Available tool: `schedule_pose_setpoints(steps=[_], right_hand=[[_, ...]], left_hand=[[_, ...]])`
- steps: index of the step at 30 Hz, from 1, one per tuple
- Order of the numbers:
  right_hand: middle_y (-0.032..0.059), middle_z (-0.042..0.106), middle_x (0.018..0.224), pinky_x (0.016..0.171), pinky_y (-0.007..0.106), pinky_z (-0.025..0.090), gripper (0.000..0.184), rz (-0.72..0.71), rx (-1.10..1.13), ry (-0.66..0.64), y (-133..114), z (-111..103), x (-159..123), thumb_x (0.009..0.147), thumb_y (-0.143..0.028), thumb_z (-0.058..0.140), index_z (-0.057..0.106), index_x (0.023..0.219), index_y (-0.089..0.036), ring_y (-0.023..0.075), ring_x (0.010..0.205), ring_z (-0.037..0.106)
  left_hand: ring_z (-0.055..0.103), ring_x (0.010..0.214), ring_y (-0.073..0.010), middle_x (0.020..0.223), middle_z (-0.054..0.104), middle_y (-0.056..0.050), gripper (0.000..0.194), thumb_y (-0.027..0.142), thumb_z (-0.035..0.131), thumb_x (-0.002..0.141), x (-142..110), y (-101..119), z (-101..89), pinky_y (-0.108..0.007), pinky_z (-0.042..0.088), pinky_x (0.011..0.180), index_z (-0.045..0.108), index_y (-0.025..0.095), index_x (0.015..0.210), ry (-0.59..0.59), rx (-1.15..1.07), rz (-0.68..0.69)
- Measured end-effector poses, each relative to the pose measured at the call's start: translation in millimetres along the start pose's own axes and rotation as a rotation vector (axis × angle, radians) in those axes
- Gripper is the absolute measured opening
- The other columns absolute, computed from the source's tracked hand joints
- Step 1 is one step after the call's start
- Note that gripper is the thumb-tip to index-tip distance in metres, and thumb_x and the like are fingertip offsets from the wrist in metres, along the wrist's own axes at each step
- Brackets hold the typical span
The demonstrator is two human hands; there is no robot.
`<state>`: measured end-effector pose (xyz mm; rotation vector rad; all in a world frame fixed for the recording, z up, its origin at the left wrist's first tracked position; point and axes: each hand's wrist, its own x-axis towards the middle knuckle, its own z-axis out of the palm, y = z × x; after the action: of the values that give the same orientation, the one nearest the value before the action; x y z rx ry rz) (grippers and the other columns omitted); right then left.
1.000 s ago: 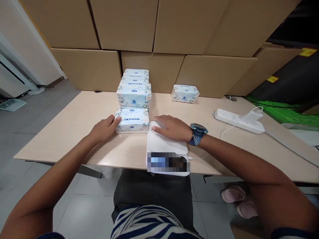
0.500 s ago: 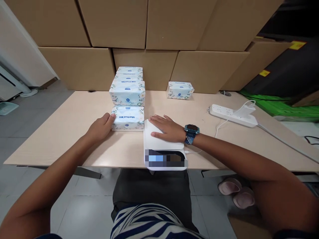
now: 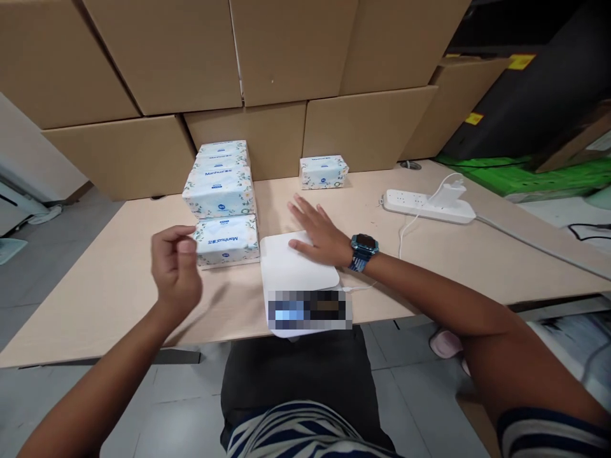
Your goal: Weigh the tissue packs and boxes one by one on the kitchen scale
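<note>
My left hand [image 3: 175, 268] hovers above the table just left of the nearest tissue pack [image 3: 227, 240], fingers loosely curled, holding nothing. My right hand [image 3: 319, 231], with a blue watch on the wrist, is stretched out flat over the far edge of a white scale [image 3: 296, 273], fingers spread and pointing toward the back. Behind the nearest pack stands a stack of tissue packs [image 3: 219, 186]. A single tissue pack [image 3: 323, 172] lies farther back, beyond my right hand.
Cardboard boxes [image 3: 286, 63] form a wall along the table's far edge. A white power strip [image 3: 420, 205] with a plugged charger and cables lies at the right. The light wooden table [image 3: 119, 286] ends near my lap.
My left hand has let go of the nearest tissue pack and lifted toward me. My right hand has slid forward off the scale's middle, fingers reaching farther back. The camera turned left.
</note>
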<state>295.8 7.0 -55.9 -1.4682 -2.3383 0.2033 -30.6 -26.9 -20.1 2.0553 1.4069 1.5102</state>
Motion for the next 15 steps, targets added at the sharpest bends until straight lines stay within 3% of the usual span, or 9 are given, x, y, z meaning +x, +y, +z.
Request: schedule_pose_setpoints(steps=[2,4,6,7,9,11,12,13,15], right_hand=[[0.0187,-0.001,0.191,0.142,0.073,0.008,0.094,0.076,-0.062,0.098,27.4,-6.3,7.6,0.107,-0.060,0.049,0.015,0.181,-0.015,0.0371,0.180,0.003],[0.0200,0.001,0.191,0.143,0.069,0.000,0.088,0.152,-0.141,0.172,58.9,-14.7,21.2,0.106,-0.049,0.053,0.021,0.180,-0.012,0.0365,0.180,0.001],[0.0190,0.003,0.191,0.143,0.065,-0.008,0.084,0.235,-0.126,0.243,88.5,-23.6,38.7,0.104,-0.040,0.054,0.026,0.178,-0.011,0.0341,0.181,-0.001],[0.0181,0.002,0.191,0.143,0.063,-0.009,0.085,0.308,-0.053,0.297,101.0,-27.5,48.0,0.104,-0.037,0.055,0.025,0.178,-0.010,0.0322,0.181,-0.003],[0.0212,-0.002,0.191,0.144,0.061,-0.003,0.088,0.493,0.149,0.432,119.8,-34.2,66.1,0.105,-0.036,0.052,0.016,0.179,-0.006,0.0310,0.181,-0.004],[0.0286,0.003,0.189,0.143,0.064,0.008,0.085,0.642,0.310,0.536,131.8,-39.4,81.4,0.109,-0.040,0.046,0.014,0.178,-0.001,0.0341,0.180,0.004],[0.0316,0.013,0.187,0.142,0.066,0.016,0.082,0.671,0.352,0.557,136.3,-41.7,87.3,0.111,-0.044,0.044,0.019,0.176,-0.002,0.0364,0.178,0.014],[0.0322,0.028,0.182,0.139,0.067,0.025,0.077,0.668,0.379,0.560,140.1,-44.1,91.9,0.112,-0.049,0.045,0.030,0.173,-0.004,0.0380,0.174,0.029],[0.0233,0.059,0.164,0.130,0.063,0.044,0.068,0.610,0.450,0.548,146.0,-49.6,97.1,0.110,-0.062,0.053,0.056,0.159,-0.014,0.0344,0.154,0.058]], left_hand=[[0.051,0.067,-0.0186,0.081,0.055,0.000,0.049,0.077,0.044,0.106,8.3,35.6,29.9,-0.036,0.048,0.068,0.054,0.031,0.122,-0.094,-0.188,0.204],[0.066,0.084,-0.0187,0.101,0.068,-0.005,0.044,0.067,0.054,0.108,29.6,72.4,75.4,-0.035,0.057,0.078,0.057,0.029,0.130,-0.266,-0.356,0.315],[0.071,0.121,-0.0222,0.137,0.069,-0.012,0.040,0.056,0.054,0.111,58.8,101.0,133.4,-0.036,0.060,0.101,0.054,0.026,0.139,-0.368,-0.382,0.207],[0.068,0.133,-0.0226,0.150,0.064,-0.015,0.038,0.048,0.050,0.114,74.1,110.0,164.4,-0.036,0.058,0.110,0.052,0.023,0.143,-0.389,-0.338,0.061],[0.054,0.157,-0.0223,0.173,0.047,-0.020,0.048,0.047,0.039,0.118,102.7,115.9,222.9,-0.035,0.046,0.128,0.043,0.018,0.157,-0.372,-0.128,-0.274],[0.039,0.170,-0.0341,0.180,0.029,-0.034,0.062,0.047,0.028,0.119,126.0,108.6,268.9,-0.051,0.037,0.135,0.037,0.005,0.163,-0.348,-0.030,-0.421],[0.036,0.171,-0.0385,0.180,0.027,-0.038,0.068,0.051,0.023,0.119,135.3,101.9,285.5,-0.059,0.036,0.134,0.038,0.002,0.163,-0.345,0.001,-0.456],[0.038,0.170,-0.0413,0.177,0.032,-0.040,0.075,0.056,0.017,0.118,143.0,94.3,297.8,-0.065,0.038,0.131,0.044,0.001,0.161,-0.349,0.015,-0.460],[0.049,0.163,-0.0393,0.163,0.057,-0.034,0.097,0.062,-0.006,0.114,154.1,80.0,311.3,-0.066,0.044,0.123,0.065,0.004,0.145,-0.392,0.023,-0.387]])
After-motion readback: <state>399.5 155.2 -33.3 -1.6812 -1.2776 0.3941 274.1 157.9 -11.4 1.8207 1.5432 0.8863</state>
